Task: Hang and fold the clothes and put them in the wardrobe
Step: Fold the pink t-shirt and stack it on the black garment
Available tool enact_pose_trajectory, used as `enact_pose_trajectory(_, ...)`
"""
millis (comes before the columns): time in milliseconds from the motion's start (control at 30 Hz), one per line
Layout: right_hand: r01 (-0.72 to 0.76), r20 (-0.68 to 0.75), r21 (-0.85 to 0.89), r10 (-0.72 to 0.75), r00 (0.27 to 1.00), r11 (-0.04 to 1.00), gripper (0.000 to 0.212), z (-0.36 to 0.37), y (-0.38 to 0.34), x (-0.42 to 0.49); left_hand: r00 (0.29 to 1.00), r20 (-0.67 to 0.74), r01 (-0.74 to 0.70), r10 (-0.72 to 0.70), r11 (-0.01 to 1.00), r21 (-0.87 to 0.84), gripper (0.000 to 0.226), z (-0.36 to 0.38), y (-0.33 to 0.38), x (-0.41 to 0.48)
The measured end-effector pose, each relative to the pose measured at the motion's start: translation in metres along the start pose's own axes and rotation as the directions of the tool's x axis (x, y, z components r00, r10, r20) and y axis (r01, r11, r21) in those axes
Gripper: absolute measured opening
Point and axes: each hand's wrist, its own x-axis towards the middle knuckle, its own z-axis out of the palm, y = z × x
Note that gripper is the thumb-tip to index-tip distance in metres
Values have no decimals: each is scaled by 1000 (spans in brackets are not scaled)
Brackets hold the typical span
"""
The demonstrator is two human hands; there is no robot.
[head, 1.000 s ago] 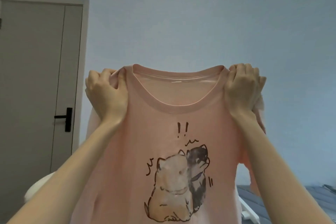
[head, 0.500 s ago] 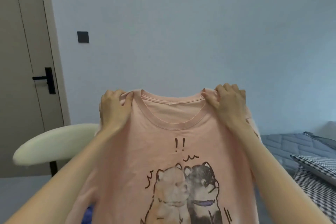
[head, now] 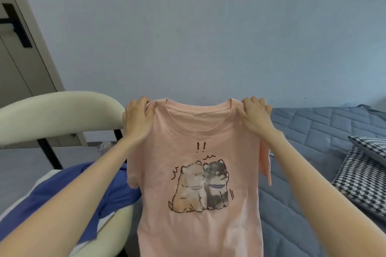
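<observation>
Shirt hem was cut off by btm edge. Fingertips of left hand and right hand were hidden behind shirt shoulders. Sleeve below right hand sat partly behind forearm. Chair was cut by left edge, its seat mostly under blue garment, type not discernible. Door and handle ran off left edge. Pillow was cut by right edge. Bed was partly behind shirt. Small obj. on floor past chair leg was too blurred to ID.
</observation>
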Motion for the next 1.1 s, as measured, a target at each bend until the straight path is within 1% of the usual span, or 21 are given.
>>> enact_pose_trajectory(33, -14, 24, 20, 13, 1000, 1000, 34, 7, 1, 0, 1000, 15, 5, -5, 1000, -4, 25, 5, -4, -3)
enact_pose_trajectory(67, -18, 38, 30, 17, 999, 999, 30, 14, 1, -2, 1000, 23, 9, -9, 1000, -12, 25, 8, -8, -6)
enact_pose_trajectory(167, -17, 29, 63, 16, 999, 998, 26, 27, 4, -7, 999, 32, 14, -12, 998, -55, 24, 12, -15, -15)
enact_pose_trajectory(267, -4, -38, 133, 9, 999, 991, 23, 29, 3, -16, 996, 61, 67, -58, 985, -157, 23, 7, -11, -24)
enact_pose_trajectory(333, 13, -95, 183, 4, 995, 983, 20, 20, 2, -26, 991, 105, 110, -87, 965, -238, 23, 0, -6, -30)
enact_pose_trajectory(433, 48, -189, 240, -1, 982, 969, 16, -1, 1, -46, 987, 151, 103, -57, 942, -318, 24, -19, 2, -38)
enact_pose_trajectory(633, 128, -300, 296, -35, 953, 946, 14, -51, -15, -80, 997, 76, 33, -7, 935, -353, 20, -65, 27, -61)
enact_pose_trajectory(767, 178, -440, 325, -18, 898, 929, 17, -94, -25, -106, 999, -10, -46, 46, 920, -389, 19, -109, 48, -82)
enact_pose_trajectory(867, 204, -562, 313, 8, 827, 928, 13, -129, -34, -124, 993, -86, -110, 80, 889, -444, 17, -143, 68, -92)
enact_pose_trajectory(967, 229, -658, 339, 56, 751, 913, 9, -158, -44, -139, 984, -144, -161, 103, 863, -479, 19, -172, 86, -98)
enact_pose_trajectory(1033, 225, -677, 357, 85, 731, 907, 8, -170, -48, -145, 981, -154, -177, 115, 858, -483, 19, -184, 95, -100)
enact_pose_trajectory(1100, 205, -663, 359, 94, 742, 911, 9, -172, -48, -150, 986, -115, -164, 124, 874, -458, 19, -188, 98, -102)
